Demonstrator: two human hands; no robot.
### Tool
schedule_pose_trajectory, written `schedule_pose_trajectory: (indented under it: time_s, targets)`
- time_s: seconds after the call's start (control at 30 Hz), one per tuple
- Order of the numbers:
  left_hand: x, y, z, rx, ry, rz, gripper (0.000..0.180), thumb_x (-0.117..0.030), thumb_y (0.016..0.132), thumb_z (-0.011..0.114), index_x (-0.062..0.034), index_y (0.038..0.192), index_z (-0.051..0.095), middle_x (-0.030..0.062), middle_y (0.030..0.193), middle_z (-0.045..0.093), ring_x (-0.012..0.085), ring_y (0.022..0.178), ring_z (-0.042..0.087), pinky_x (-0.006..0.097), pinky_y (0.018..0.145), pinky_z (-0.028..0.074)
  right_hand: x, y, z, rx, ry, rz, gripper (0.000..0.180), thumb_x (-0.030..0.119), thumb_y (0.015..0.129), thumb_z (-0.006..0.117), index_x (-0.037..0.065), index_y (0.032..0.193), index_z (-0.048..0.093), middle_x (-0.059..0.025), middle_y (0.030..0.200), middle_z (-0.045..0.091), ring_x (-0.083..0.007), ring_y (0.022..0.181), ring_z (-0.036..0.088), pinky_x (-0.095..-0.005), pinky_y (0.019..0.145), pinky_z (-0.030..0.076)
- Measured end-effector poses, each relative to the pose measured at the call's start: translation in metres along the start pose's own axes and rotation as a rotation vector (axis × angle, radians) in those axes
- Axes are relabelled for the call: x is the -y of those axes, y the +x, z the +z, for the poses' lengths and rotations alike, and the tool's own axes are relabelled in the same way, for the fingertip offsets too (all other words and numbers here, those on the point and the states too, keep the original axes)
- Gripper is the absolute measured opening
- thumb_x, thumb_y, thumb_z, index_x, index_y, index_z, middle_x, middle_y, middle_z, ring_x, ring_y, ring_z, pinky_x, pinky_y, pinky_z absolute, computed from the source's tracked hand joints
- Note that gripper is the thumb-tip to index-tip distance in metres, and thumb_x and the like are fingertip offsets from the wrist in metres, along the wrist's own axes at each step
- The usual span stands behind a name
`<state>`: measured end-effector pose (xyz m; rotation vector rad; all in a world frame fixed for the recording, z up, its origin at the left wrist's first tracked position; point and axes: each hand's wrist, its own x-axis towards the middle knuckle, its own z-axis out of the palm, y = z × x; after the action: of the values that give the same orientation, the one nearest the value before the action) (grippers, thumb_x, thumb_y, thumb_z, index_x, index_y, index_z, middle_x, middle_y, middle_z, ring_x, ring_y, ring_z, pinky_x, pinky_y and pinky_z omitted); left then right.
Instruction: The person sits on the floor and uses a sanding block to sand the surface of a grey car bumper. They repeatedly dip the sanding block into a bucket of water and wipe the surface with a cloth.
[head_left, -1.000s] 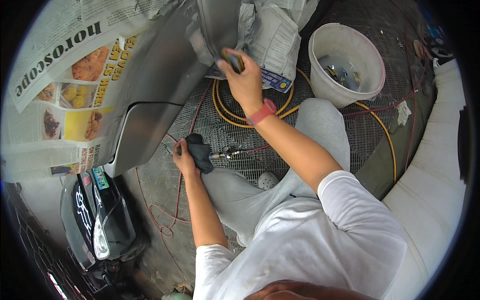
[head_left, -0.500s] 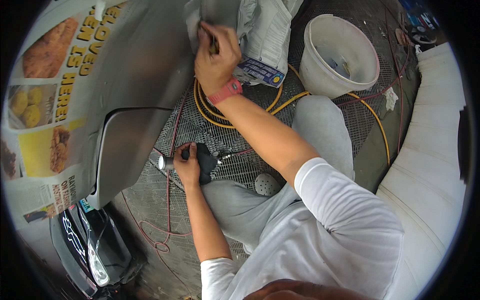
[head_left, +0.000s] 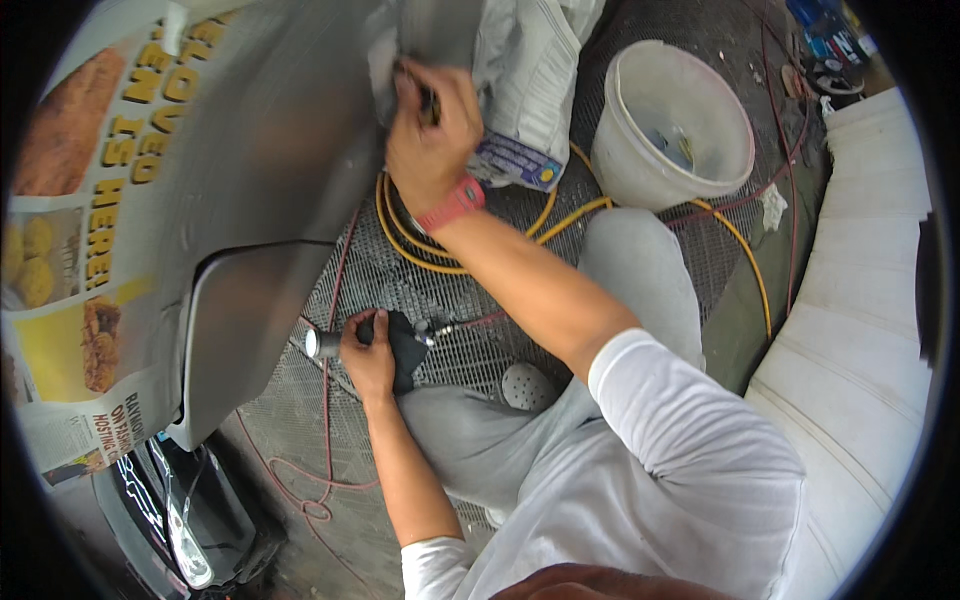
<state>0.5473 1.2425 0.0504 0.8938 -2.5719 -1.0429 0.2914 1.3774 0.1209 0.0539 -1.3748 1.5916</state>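
Note:
My right hand (head_left: pixel 432 135), with a red watch (head_left: pixel 452 206) on its wrist, is up against the grey car body panel (head_left: pixel 290 150). Its fingers are closed around a small dark object at the panel's edge, mostly hidden by the fingers. Lower down, my left hand (head_left: pixel 368 358) grips a dark air tool (head_left: pixel 328 345) with a round white end. A metal fitting (head_left: pixel 426 331) joins this tool to a thin red hose (head_left: pixel 480 319). Black material (head_left: pixel 408 350) lies beside that hand, above my bent knee.
Newspaper (head_left: pixel 90 230) masks the panel on the left. A white bucket (head_left: pixel 672 130) holding liquid stands at the far right, near coiled yellow hose (head_left: pixel 430 262). Red hose (head_left: pixel 300 490) trails over the ridged floor mat (head_left: pixel 450 365). A white padded surface (head_left: pixel 850 280) borders the right.
The view has shifted slightly, so the panel and bucket sit a little lower. My right hand stays at the panel edge, and my left keeps its grip on the air tool.

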Motion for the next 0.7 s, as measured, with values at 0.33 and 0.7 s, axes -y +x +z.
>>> schedule_pose_trajectory:
  time_s: [0.33,0.7]
  targets:
    - [-0.012,-0.004,0.0,0.035,0.003,-0.022,0.029,-0.024,0.097,0.08,0.0021,0.109,0.074,0.014,0.1,0.076,0.0226,0.094,0.069,0.035,0.089,0.053,0.012,0.028,0.008,-0.018,0.044,0.0,0.021,-0.009,0.087,0.074,0.002,0.105,0.077,-0.0142,0.095,0.067,-0.0284,0.079,0.067,-0.0361,0.067,0.054]
    - [-0.026,-0.005,0.009,0.046,0.013,0.024,0.031,-0.026,0.096,0.08,0.0028,0.107,0.075,0.0163,0.101,0.077,0.0262,0.098,0.07,0.037,0.095,0.052,-0.001,0.01,-0.009,0.065,0.028,0.059,0.021,-0.008,0.087,0.074,0.002,0.105,0.077,-0.0136,0.095,0.068,-0.0289,0.08,0.069,-0.0364,0.069,0.054]
